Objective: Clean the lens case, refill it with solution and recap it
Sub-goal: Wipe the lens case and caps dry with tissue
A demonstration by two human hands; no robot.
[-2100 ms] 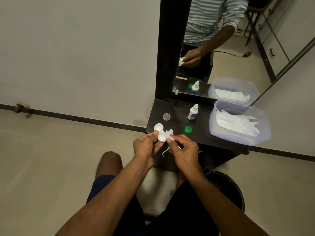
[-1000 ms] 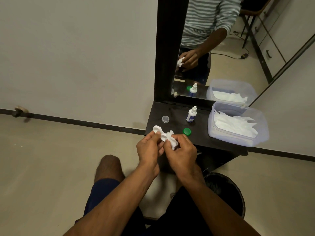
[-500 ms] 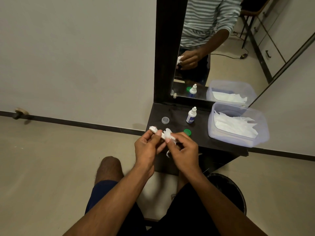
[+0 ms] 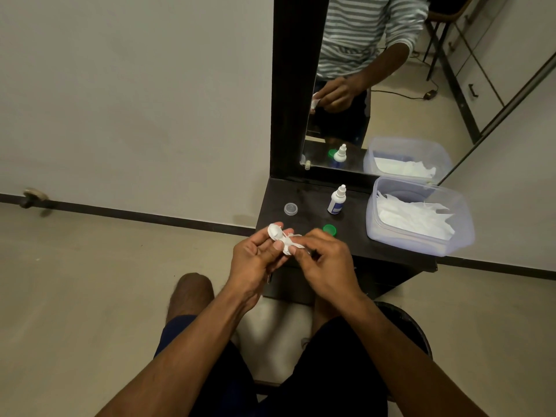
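My left hand point(image 4: 255, 260) pinched the small white plastic twin-well lens case point(image 4: 278, 236) above the dark table's point(image 4: 304, 206) six-o'clock edge. My right hand point(image 4: 323, 261) pinched a crumpled white tissue point(image 4: 293, 240) into one well. I judged slow twisting best, reaching the well's rim and bottom.

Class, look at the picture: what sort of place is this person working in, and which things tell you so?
Probably a bedroom or dressing corner at home: a tall mirror stands over a small dark table against a plain wall, and drawers with a chair show in the mirror's reflection.
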